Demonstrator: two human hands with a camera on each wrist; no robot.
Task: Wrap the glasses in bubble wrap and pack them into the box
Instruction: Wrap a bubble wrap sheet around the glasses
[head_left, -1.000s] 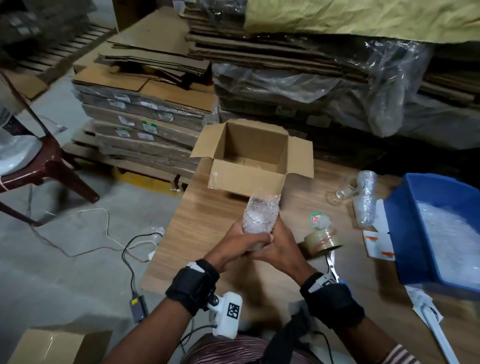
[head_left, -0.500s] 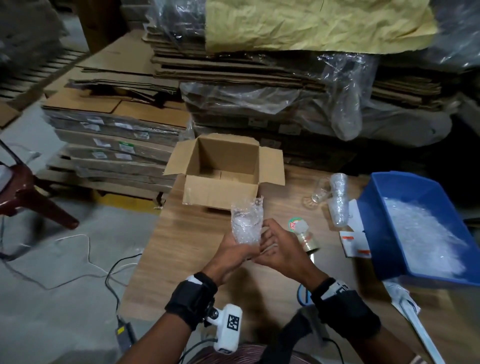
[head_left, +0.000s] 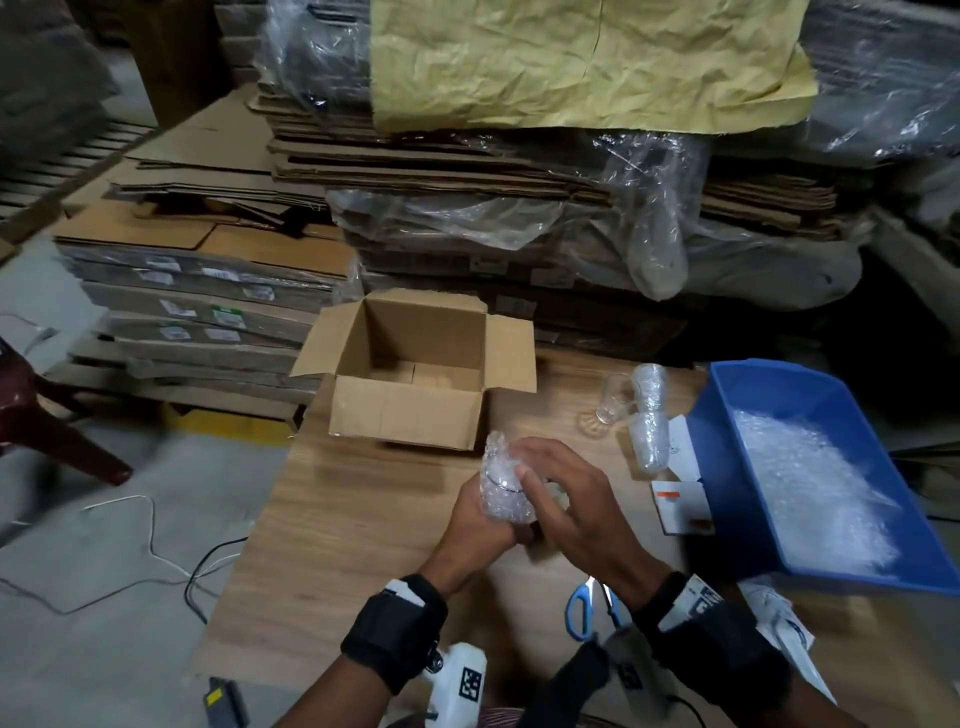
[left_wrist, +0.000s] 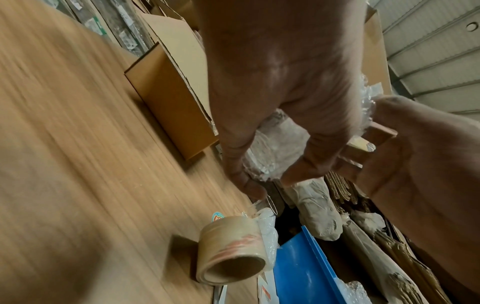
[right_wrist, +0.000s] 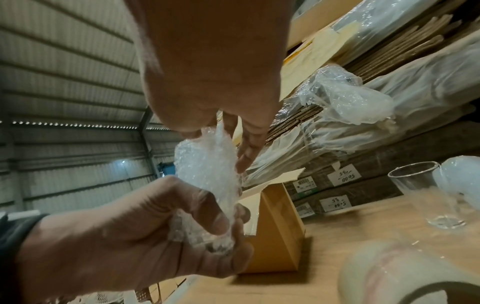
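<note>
My left hand (head_left: 475, 525) grips a glass rolled in bubble wrap (head_left: 501, 486) from below and holds it above the wooden table (head_left: 363, 519), tilted a little to the left. My right hand (head_left: 566, 501) lies over its right side with spread, fairly straight fingers, the thumb on the wrap. In the right wrist view those fingers (right_wrist: 246, 152) touch the loose top of the wrap (right_wrist: 205, 164). The open cardboard box (head_left: 410, 415) stands just beyond, and no glass shows inside it. One bare glass (head_left: 615, 400) and two wrapped glasses (head_left: 649, 410) stand to the right.
A blue bin (head_left: 727, 467) with bubble wrap (head_left: 810, 478) sits on the right. A tape roll (left_wrist: 231, 248) lies near my hands, and blue-handled scissors (head_left: 584, 608) lie at the table's near edge. Stacked flat cardboard (head_left: 493, 176) rises behind. Cables cross the floor on the left.
The wrapped glass has tipped to the left in my left hand. My right hand has come off its base and up over its right side, and now hides the tape roll.
</note>
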